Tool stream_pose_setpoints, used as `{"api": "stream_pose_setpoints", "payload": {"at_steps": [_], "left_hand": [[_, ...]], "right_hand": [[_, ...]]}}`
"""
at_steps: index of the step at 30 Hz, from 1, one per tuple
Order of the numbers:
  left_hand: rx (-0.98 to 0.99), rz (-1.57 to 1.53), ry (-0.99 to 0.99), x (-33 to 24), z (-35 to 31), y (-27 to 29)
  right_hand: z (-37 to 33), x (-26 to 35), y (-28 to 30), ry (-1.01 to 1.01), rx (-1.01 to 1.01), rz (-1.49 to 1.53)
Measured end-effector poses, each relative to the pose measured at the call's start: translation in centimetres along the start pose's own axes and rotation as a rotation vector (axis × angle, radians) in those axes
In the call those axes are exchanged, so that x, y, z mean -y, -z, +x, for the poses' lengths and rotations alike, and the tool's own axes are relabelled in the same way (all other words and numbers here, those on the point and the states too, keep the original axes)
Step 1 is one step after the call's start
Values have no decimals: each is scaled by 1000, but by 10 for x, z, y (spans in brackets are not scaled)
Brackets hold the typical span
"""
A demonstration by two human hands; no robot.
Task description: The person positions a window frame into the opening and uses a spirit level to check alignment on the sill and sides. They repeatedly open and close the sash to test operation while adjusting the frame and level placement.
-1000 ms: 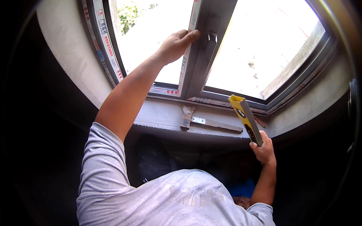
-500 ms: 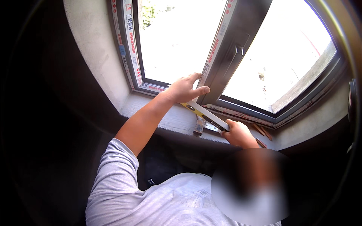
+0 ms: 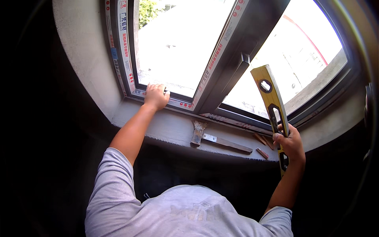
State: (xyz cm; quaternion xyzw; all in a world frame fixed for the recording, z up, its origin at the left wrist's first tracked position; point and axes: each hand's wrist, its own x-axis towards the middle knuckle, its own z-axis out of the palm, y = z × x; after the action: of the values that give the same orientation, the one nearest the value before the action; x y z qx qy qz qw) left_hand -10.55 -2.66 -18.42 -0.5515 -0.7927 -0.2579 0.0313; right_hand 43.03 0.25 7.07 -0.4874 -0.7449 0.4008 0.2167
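1. The window (image 3: 252, 35) stands before me, dark-framed, two panes side by side.
2. The sill (image 3: 169, 122) runs pale beneath it.
3. The level (image 3: 270, 98), yellow, tilts up, its top before the right pane.
4. The hammer (image 3: 221, 141) lies on the sill, head leftward.
5. My right hand (image 3: 291, 143) grasps the level's lower half.
6. My left hand (image 3: 156, 97) touches the window's lower edge; whether it grips, I can't tell.
7. Brown strips (image 3: 262, 153) lie beyond the hammer's handle.
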Motion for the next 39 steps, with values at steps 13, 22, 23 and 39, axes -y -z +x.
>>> {"api": "stream_pose_setpoints", "payload": {"at_steps": [13,22,23,39], "left_hand": [[-5,-91,34,1,4,3],[-38,-120,-7,4,-2,3],[-48,-118,-6,4,-3,1],[-2,-722,62,12,-10,50]], "right_hand": [[168,1,-66,-168,117,-471],[145,-37,-65,-233,128,-348],[133,-48,-56,-242,120,-295],[56,-2,-154,0,417,-714]]}}
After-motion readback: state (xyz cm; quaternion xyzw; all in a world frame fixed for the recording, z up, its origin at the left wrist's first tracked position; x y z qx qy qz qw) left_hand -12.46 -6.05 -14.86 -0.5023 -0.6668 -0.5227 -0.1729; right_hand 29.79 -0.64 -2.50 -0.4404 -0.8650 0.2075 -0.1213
